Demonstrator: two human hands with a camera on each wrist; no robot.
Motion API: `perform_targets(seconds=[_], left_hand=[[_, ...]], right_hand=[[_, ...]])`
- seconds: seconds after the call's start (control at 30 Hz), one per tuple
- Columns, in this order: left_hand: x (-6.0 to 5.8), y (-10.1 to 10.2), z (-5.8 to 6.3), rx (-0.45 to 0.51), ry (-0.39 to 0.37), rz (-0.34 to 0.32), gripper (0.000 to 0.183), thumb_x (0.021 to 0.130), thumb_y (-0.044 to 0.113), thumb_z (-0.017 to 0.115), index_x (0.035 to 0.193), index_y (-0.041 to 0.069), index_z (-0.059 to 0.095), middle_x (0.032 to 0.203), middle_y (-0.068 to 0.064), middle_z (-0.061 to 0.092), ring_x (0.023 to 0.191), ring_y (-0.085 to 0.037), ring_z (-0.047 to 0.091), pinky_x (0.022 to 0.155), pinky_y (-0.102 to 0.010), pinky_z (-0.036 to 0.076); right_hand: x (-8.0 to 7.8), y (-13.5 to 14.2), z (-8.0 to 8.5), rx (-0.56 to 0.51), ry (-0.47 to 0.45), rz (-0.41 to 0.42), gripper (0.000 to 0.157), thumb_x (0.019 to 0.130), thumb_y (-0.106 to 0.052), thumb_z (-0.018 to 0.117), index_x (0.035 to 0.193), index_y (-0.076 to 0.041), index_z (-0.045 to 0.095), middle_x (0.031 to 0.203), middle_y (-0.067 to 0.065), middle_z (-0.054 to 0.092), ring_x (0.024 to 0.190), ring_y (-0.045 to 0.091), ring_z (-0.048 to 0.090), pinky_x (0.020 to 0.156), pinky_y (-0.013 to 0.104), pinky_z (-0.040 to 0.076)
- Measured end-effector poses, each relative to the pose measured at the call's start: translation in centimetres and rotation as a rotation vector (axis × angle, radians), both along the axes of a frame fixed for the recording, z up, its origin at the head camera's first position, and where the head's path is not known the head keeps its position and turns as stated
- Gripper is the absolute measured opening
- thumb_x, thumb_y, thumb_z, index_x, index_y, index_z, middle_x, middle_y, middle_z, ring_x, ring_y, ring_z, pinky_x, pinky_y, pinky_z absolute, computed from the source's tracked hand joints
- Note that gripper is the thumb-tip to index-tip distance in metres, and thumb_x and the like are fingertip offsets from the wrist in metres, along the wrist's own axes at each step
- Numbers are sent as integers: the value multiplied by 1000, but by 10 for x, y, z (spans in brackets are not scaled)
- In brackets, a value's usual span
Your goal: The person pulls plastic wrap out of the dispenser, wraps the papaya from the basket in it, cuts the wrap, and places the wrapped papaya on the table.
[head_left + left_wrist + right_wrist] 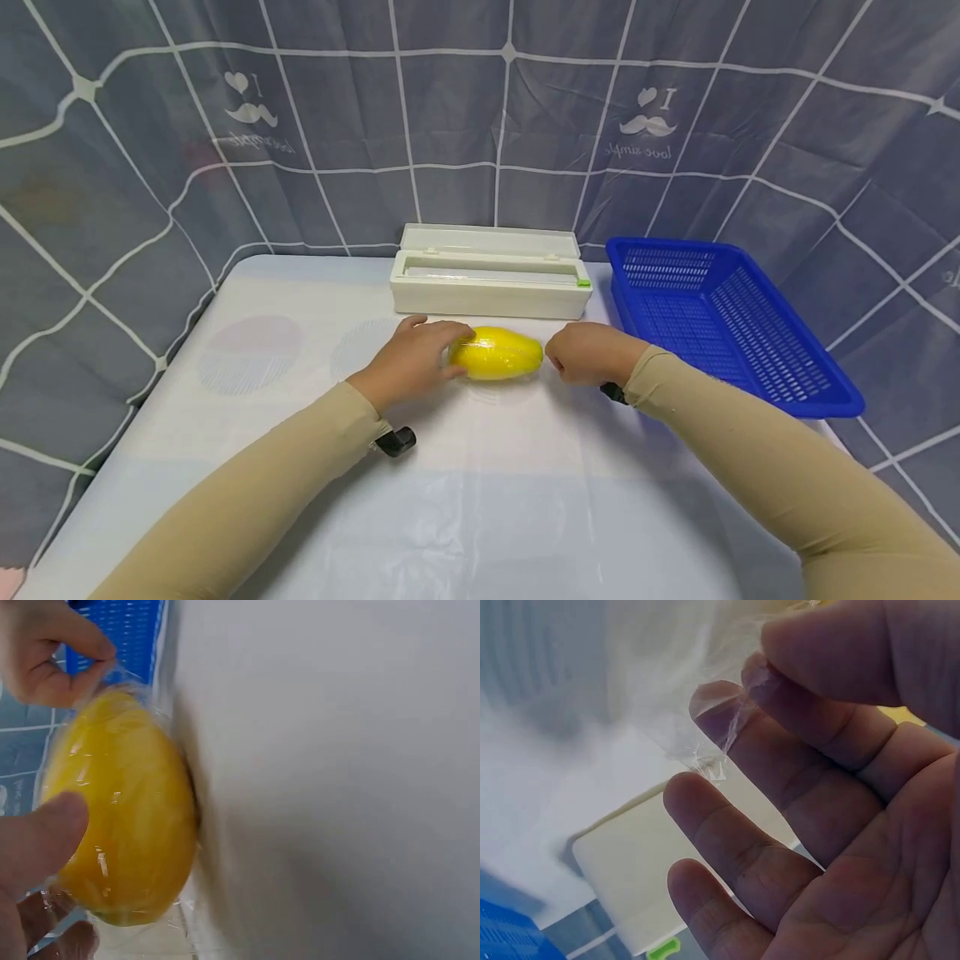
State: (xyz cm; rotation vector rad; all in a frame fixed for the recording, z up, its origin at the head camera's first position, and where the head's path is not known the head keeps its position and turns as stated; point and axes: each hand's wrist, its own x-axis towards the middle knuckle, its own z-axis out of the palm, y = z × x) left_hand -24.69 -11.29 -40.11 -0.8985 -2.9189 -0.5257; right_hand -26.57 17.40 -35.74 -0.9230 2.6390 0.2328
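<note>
A yellow oval fruit [497,353], melon- or papaya-like, lies on its side on the table in clear, shiny cling film. My left hand [414,357] holds its left end, thumb on the near side and fingers round the far side. In the left wrist view the thumb [49,836] rests against the wrapped fruit [131,817]. At the fruit's right, narrower end, my right hand [592,353] pinches a twisted end of the cling film [731,724] between thumb and forefinger. The other fingers of my right hand [802,795] are spread and loosely bent.
Behind the fruit stands a white cling film box [491,298], its lid [491,241] raised and a green slider [583,283] at its right end. To the right lies a blue plastic basket [795,333]. A grey checked curtain [450,108] surrounds the white-covered table [465,525].
</note>
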Motion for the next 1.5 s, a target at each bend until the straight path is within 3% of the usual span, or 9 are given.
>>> perform_targets(seconds=[0.2,0.4,0.7,0.87,1.03,1.33,1.5], left_hand=[[-5,2,-6,73,6,88,36,92,30,83,122,13,73,127,0,77,116,-25,71,115,-48,46],[-5,5,-4,93,-41,127,24,91,30,84,101,14,69,130,-1,76,115,-25,73,103,-43,56],[-5,8,2,136,-78,172,23,89,24,86,90,16,65,117,-1,76,105,-23,71,92,-41,57],[-7,11,4,155,-102,193,24,87,20,87,79,15,65,124,-3,76,114,-25,71,92,-40,56],[-7,12,5,114,-75,144,18,90,17,84,78,15,70,130,-3,74,120,-27,70,98,-43,57],[-7,7,3,87,-33,45,20,96,20,73,77,17,71,133,-3,70,114,-26,71,91,-39,58],[-10,5,2,105,-54,49,28,98,29,73,72,18,68,132,-3,72,120,-27,70,97,-41,57]], right_hand=[[2,2,2,-11,-40,-37,11,94,-10,67,85,-16,66,80,-3,66,75,17,58,76,34,54],[4,9,4,-61,-29,-58,12,93,-10,66,83,-16,64,77,-2,64,72,17,57,71,32,50],[7,16,1,-105,6,-51,14,91,-7,67,80,-16,62,74,-2,62,68,17,55,67,31,48],[8,14,0,-97,20,-27,15,92,-9,68,81,-16,62,74,-3,62,68,16,55,67,31,49],[10,11,-1,-70,6,-26,13,94,-10,67,83,-16,63,76,-3,64,70,16,56,69,32,52],[11,5,-7,-30,-2,-19,12,97,-10,65,86,-15,63,79,-1,66,74,18,58,76,36,55],[13,3,-9,-26,3,-18,13,98,-10,65,86,-15,63,79,-1,66,73,17,58,76,36,57]])
